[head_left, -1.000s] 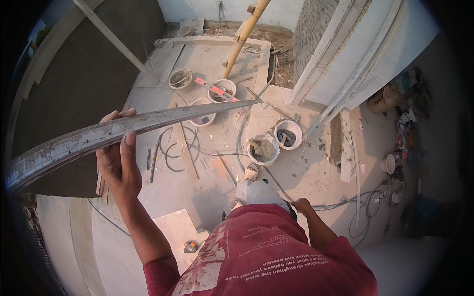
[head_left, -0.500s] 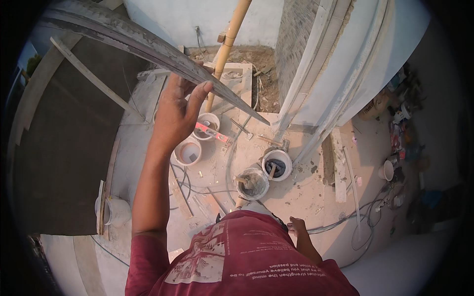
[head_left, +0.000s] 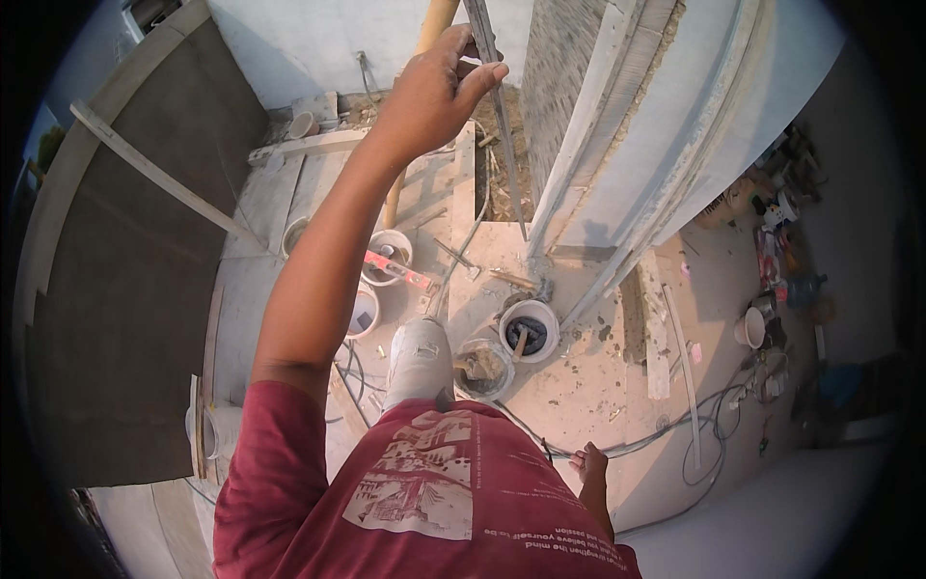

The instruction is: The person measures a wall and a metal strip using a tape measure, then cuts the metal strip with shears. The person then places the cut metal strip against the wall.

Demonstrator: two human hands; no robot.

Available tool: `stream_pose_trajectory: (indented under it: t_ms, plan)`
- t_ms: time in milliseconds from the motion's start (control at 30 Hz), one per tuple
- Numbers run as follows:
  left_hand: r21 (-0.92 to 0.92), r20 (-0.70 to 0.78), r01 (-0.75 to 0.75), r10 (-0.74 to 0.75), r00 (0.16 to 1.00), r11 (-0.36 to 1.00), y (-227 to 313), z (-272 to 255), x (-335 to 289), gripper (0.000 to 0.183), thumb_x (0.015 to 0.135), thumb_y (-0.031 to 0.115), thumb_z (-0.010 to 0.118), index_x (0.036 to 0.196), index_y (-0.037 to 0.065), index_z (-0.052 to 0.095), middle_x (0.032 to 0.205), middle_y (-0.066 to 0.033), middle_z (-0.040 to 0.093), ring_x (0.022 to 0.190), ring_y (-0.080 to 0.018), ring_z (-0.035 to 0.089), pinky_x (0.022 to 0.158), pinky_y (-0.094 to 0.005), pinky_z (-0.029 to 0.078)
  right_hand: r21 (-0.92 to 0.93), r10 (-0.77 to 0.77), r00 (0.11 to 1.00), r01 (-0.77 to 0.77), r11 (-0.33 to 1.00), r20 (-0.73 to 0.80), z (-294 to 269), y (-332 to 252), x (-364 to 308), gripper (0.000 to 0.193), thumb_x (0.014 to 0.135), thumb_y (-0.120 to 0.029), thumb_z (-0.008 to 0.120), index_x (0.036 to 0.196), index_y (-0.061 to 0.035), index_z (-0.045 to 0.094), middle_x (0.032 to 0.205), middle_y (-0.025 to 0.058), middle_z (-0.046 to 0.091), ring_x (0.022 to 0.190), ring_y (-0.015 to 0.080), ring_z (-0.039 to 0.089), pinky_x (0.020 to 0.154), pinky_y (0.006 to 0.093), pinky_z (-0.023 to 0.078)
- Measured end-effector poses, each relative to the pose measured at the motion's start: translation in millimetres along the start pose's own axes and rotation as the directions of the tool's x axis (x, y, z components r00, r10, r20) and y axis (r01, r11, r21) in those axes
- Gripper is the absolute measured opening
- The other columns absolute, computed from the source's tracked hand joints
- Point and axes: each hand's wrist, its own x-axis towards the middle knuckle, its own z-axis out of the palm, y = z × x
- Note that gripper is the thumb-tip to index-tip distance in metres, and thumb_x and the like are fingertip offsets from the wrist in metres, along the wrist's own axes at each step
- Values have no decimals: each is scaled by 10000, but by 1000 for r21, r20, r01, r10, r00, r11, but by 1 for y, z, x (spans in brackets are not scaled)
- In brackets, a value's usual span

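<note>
A long grey mortar-smeared straightedge point(head_left: 499, 116) stands nearly upright, its lower end close to the foot of the white wall edge. My left hand point(head_left: 446, 89) is raised high and grips it, thumb on one side and fingers round the other. Low by my right side hangs my right hand point(head_left: 588, 465), holding nothing, its fingers loosely apart. Beyond my knee, a bucket of dark mix point(head_left: 530, 332) with a wooden handle in it touches a bucket of grey mortar point(head_left: 484, 370). A red spirit level point(head_left: 400, 271) rests across another white bucket point(head_left: 389, 253).
A bamboo pole point(head_left: 394, 198) stands behind my left arm. To the left is a dark plastered wall point(head_left: 135, 289) with a wooden batten point(head_left: 164, 174) leaning on it. Cables point(head_left: 666, 436) loop across the floor at right, near a wooden strip point(head_left: 683, 367). A hammer point(head_left: 521, 282) lies near the buckets.
My left hand has moved up and to the right with the straightedge, which has swung from a slant to nearly upright. One knee has come forward beside the buckets.
</note>
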Motion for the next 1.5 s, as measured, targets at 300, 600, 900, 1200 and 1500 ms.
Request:
stream_pose_trajectory:
  t_ms: [300,600,900,1200,1500]
  plan:
    - [66,47,-165,162,986,984,-47,68,84,518,951,369,634,1242,-43,514,1046,-245,678,969,-332,701,812,-406,543,99,282,959,-277,956,-38,9,135,2,171,950,-172,543,1007,-11,530,784,111,541,604,249,582,537,376,481]
    - [22,37,-266,265,964,964,-97,133,182,551,892,402,663,1175,-59,561,912,-284,679,845,-425,677,779,-471,523,-168,18,988,-44,985,-154,123,-77,-72,272,950,-194,558,1101,33,549,884,143,619,702,266,663,557,348,527]
    - [-107,168,-258,274,947,960,-124,159,281,475,894,358,642,1137,-48,591,886,-250,686,884,-417,675,818,-483,520,-264,-884,467,856,444,29,263,-480,-201,390,986,-262,614,1212,54,577,978,81,631,859,151,609,830,283,486]
    - [-197,299,-44,103,949,979,-154,179,354,442,971,335,554,1281,29,483,1191,-210,620,1087,-382,607,917,-484,470,-416,-733,-668,636,-650,124,421,-712,-413,322,926,-56,629,1230,46,593,1082,150,644,1012,199,623,930,315,474]
    - [-334,144,-86,141,980,939,-166,249,400,438,941,311,602,1237,-6,549,1160,-232,627,1102,-406,590,926,-474,463,-818,-331,-888,-82,-570,320,475,-876,-479,463,820,-135,708,1249,-19,579,1260,233,506,1203,386,491,1046,491,382]
